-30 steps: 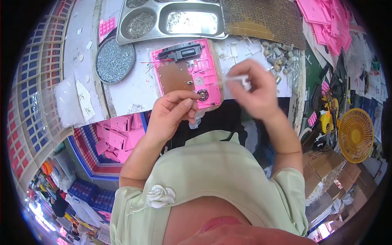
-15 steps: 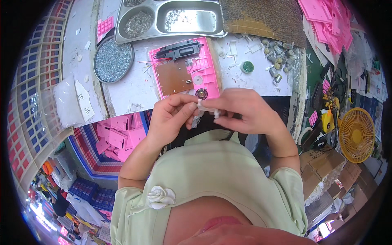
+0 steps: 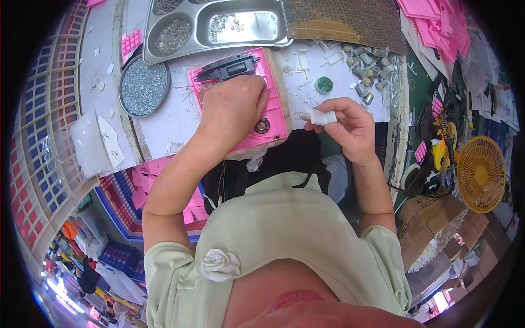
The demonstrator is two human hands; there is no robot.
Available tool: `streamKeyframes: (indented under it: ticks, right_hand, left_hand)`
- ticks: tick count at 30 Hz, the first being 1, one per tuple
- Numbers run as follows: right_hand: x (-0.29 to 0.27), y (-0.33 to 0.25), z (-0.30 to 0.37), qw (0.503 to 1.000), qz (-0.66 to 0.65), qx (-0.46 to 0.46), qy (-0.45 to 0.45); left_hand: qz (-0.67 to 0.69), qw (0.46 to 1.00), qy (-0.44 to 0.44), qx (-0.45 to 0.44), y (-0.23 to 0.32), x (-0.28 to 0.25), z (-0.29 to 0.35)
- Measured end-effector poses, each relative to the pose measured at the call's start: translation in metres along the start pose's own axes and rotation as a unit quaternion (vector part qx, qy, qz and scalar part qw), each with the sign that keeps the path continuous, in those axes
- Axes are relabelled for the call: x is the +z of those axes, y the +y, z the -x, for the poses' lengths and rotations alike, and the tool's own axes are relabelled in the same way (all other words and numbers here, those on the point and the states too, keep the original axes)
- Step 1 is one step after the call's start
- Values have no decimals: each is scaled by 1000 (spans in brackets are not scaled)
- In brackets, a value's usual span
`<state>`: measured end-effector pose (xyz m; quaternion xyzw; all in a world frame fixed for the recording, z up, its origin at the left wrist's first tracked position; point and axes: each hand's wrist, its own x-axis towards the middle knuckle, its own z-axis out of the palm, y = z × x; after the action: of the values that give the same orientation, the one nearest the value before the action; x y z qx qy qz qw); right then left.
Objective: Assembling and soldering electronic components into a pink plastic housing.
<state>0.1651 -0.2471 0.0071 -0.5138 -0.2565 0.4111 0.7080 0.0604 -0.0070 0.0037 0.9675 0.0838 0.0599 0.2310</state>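
A pink plastic case (image 3: 276, 112) lies face down on a padded block, its inside showing. It holds a black speaker box (image 3: 227, 68) with red wires and a small round metal part (image 3: 262, 126). My left hand (image 3: 232, 106) is over the middle of the case, fingers curled down into it; the back of the hand hides the fingertips and most of the brown circuit board. Off to the right, my right hand (image 3: 350, 124) pinches a white plastic plunger (image 3: 324, 117) between thumb and fingers. A coil spring (image 3: 302, 116) sticks out from its left end.
Behind the case stands a metal compartment tray (image 3: 205, 52) with small springs. A round dish of screws (image 3: 144, 85) is at the left. White plastic parts (image 3: 303, 61), a green round lid (image 3: 324, 84) and several small motors (image 3: 372, 71) lie at the right.
My hands were together on the white part in front of the case; they have parted. The left has moved up over the case, the right has drawn rightward with the white plunger.
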Motion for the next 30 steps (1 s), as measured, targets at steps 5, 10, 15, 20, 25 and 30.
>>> streamKeyframes:
  ticks: [5,10,15,20,25,30]
  right_hand:
    - [-4,-5,-18,959,269,-86,0]
    - [14,-8,-47,823,529,-203,-30]
    - [28,-14,-66,739,629,-218,-101]
    - [37,-22,-77,688,660,-256,-160]
    - [19,-3,-87,759,563,-283,-163]
    - [6,15,-81,801,524,-262,-121]
  left_hand:
    - [124,990,65,-2,-4,-7,12]
    - [239,961,136,-21,-20,-12,48]
    - [237,958,164,4,-24,1,55]
    - [237,957,165,-3,-25,7,54]
    - [222,953,202,29,-30,12,51]
    - [224,962,154,-6,-26,9,54]
